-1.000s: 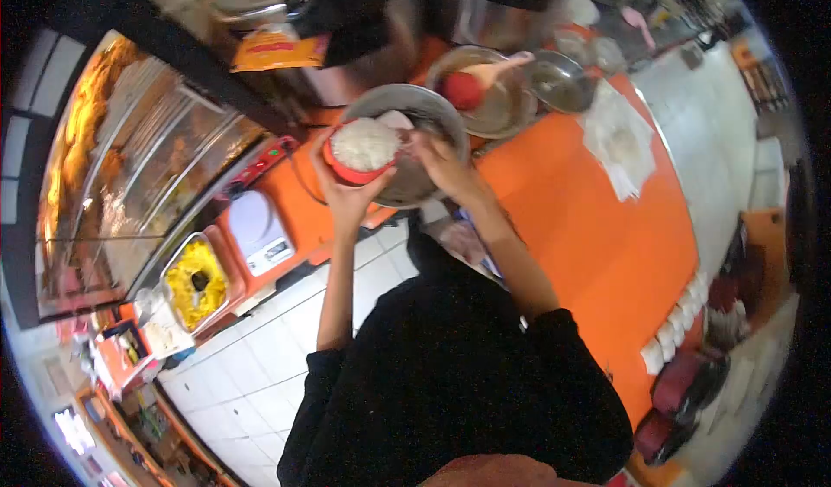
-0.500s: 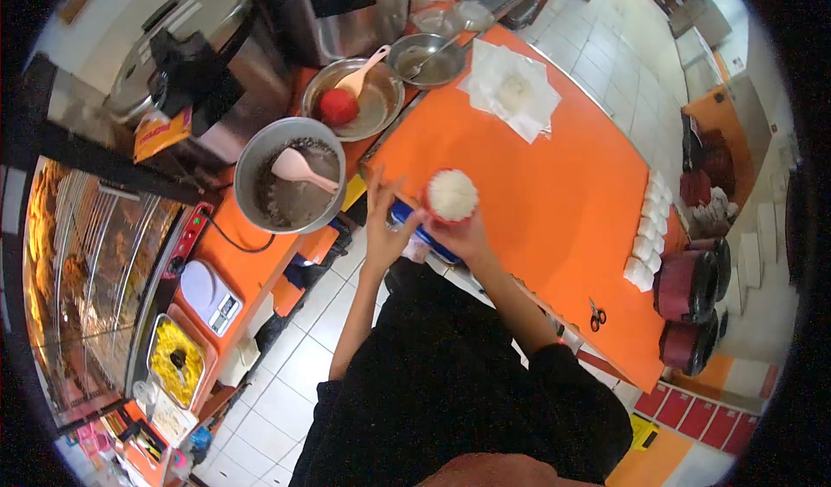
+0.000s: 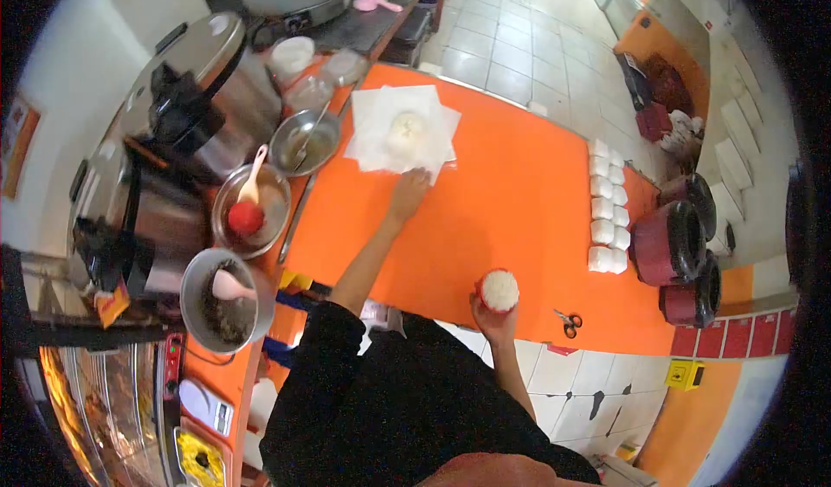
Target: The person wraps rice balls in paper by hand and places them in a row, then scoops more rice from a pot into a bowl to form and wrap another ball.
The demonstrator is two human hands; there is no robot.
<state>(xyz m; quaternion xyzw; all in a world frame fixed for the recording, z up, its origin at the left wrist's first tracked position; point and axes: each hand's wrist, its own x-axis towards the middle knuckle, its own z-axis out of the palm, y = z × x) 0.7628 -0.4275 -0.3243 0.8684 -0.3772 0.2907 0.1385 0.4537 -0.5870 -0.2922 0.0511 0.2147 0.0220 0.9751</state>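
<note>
My right hand [image 3: 493,322] is wrapped round a red cup [image 3: 481,296] heaped with white rice [image 3: 500,290], near the front edge of the orange table. My left hand [image 3: 411,194] reaches forward to the near edge of a stack of thin white paper sheets [image 3: 372,132]. Its fingers are curled together at a paper corner, closed on it. On the middle of the top sheet lies a mound of white rice [image 3: 407,130]. Between the two hands stretches the orange tabletop [image 3: 467,219].
White wrapped packets [image 3: 602,208] stand in two rows at the right, beside dark red pots [image 3: 666,245]. Scissors [image 3: 569,322] lie near the front edge. To the left are a pot with a pink paddle [image 3: 227,301], a bowl with a red ball-shaped thing [image 3: 246,218] and a metal bowl [image 3: 305,142].
My view has turned, and my hands have come apart. The left hand has moved forward to the paper; the right hand holds the rice-filled cup farther right.
</note>
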